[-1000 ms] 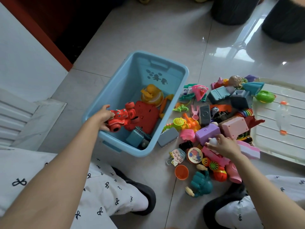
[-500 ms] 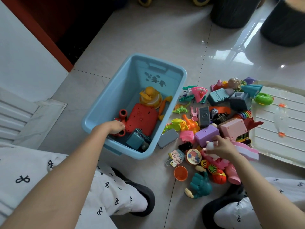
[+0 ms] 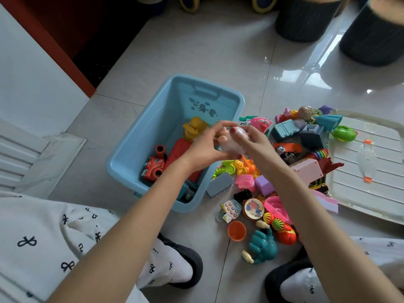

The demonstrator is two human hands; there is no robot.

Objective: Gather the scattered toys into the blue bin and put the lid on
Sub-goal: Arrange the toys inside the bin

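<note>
Both hands' fingers (image 3: 220,127) grip pale toy (image 3: 235,142) over blue bin (image 3: 140,136).

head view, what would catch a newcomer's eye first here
Both hands, left and right, meet mid-frame around a pale blurry toy above the blue bin. Right of the bin a bright heap of toys litters the floor, with the white lid beyond it.

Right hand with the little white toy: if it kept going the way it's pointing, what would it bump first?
Probably the left hand. The right hand points left, both meeting around the white toy over the blue bin.
</note>
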